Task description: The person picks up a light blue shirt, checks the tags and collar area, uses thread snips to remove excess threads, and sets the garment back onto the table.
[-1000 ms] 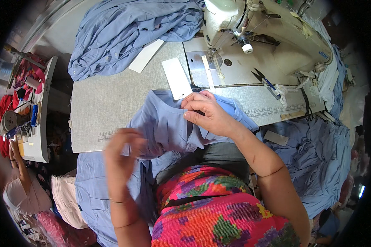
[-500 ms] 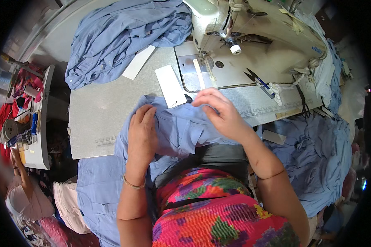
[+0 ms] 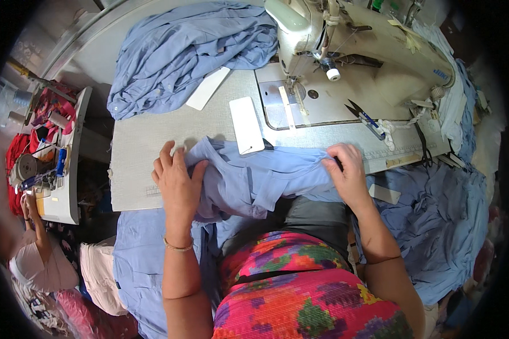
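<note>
Head view of a sewing station. A light blue garment piece (image 3: pixel 260 178) lies crumpled across the near edge of the grey work table (image 3: pixel 141 135), between the person's two hands. The left hand (image 3: pixel 176 182) rests flat on the garment's left end, fingers spread apart and extended, pressing the cloth against the table. The right hand (image 3: pixel 348 172) lies on the garment's right end, fingers curled down together over the fabric; whether they pinch it cannot be told. A white rectangular template (image 3: pixel 246 124) lies just beyond the garment, and a second white strip (image 3: pixel 208 88) rests near a heap of blue cloth (image 3: pixel 186 51) at the table's far side. The cream sewing machine (image 3: pixel 367 51) stands at upper right, with blue-handled snips (image 3: pixel 365 118) on its bed. More blue fabric (image 3: pixel 441 220) hangs at the person's right.
</note>
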A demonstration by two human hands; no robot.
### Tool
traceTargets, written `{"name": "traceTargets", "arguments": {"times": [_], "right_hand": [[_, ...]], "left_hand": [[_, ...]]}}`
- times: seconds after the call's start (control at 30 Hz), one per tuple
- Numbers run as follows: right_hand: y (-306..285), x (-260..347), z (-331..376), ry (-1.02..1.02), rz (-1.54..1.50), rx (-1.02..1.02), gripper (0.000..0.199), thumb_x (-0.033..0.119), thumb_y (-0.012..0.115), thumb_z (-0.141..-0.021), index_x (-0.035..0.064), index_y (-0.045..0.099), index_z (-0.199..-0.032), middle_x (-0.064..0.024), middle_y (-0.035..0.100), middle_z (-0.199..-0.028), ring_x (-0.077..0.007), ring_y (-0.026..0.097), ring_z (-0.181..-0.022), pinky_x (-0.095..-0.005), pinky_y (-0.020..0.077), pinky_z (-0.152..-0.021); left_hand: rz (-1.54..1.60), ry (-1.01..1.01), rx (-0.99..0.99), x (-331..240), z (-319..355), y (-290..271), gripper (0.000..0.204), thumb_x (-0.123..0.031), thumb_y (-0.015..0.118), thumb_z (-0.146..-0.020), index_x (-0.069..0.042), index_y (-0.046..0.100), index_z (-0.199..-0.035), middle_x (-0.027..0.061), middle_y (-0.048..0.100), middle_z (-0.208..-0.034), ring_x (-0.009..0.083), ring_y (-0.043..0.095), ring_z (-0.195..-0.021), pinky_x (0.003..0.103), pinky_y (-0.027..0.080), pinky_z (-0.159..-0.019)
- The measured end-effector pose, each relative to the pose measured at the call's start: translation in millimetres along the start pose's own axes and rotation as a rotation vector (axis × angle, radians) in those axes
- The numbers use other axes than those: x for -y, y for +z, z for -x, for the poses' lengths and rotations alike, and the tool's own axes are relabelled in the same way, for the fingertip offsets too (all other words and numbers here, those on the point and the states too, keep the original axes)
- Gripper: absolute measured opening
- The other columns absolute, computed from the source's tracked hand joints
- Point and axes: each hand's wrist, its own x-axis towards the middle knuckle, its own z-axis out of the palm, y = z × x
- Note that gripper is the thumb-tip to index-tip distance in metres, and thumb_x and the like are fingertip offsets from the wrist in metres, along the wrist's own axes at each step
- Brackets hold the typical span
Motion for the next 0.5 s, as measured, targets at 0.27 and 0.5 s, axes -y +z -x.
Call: {"name": "traceTargets", "arguments": {"times": [0.27, 0.5], "right_hand": [[-40.6, 7.2, -7.8, 0.281, -0.758, 0.170, 0.016, 0.008, 0.066, -0.088, 0.0076, 0.050, -0.089, 0.0064, 0.051, -0.080, -0.0005, 0.044, -0.076, -0.0170, 0.0358, -0.069], [-138.9, 53.3, -20.4, 0.313, -0.588, 0.723, 0.028, 0.001, 0.075, -0.071, 0.0047, 0.058, -0.093, 0.0009, 0.060, -0.082, -0.0065, 0.056, -0.077, -0.0240, 0.0434, -0.068]], "left_hand": [[0.882, -0.246, 0.335, 25.9, 21.5, -48.4, 0.019, -0.017, 0.066, -0.090, -0.002, 0.056, -0.088, -0.0007, 0.051, -0.077, 0.0071, 0.044, -0.076, 0.024, 0.040, -0.068], [1.192, 0.083, 0.678, 16.8, 23.4, -139.6, 0.032, -0.030, 0.070, -0.087, 0.001, 0.061, -0.086, 0.0029, 0.054, -0.076, 0.0115, 0.046, -0.069, 0.026, 0.038, -0.061]]}}
